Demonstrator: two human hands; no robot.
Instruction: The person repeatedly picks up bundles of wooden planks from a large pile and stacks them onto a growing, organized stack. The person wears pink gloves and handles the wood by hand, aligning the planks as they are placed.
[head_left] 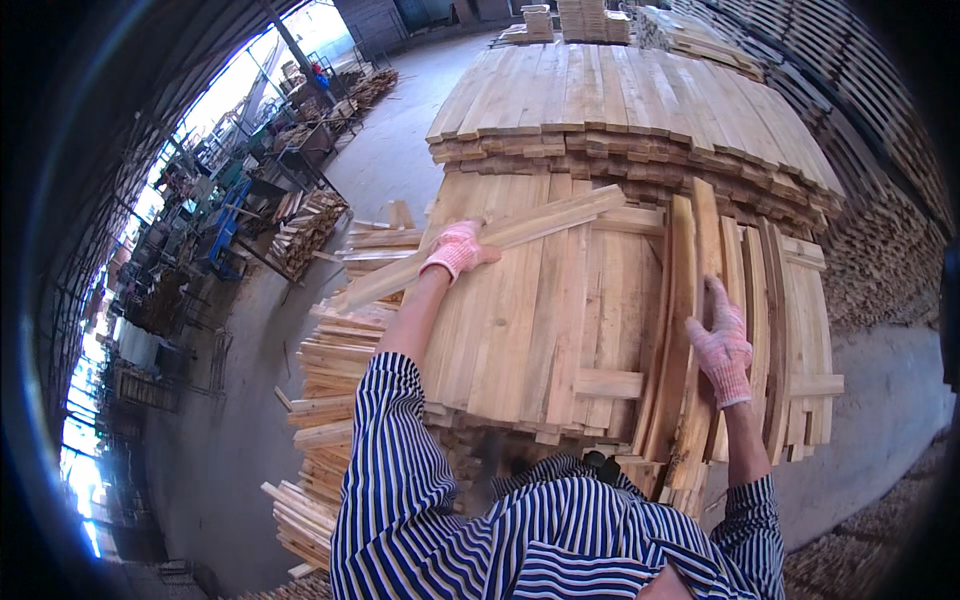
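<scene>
My left hand point(460, 250), in a pink-and-white knit glove, grips a light wooden plank point(560, 214) near its middle. The plank lies slantwise over a bed of side-by-side boards point(510, 330), its right end farther from me. On the right, my gloved right hand point(722, 345) rests on a long narrow plank point(690, 440) with rough brown edges, thumb and a finger spread apart. More loose planks point(775, 340) lie lengthwise beside that hand. Short crosspieces point(610, 383) show beneath them, running left to right.
Behind the boards rises a wide layered plank stack point(620, 95). Left of me is a pile of stacked boards point(330, 370) with uneven ends. Tall racks of timber point(880, 200) stand at the right. Concrete floor point(240, 440) runs along the left, near machinery point(225, 225).
</scene>
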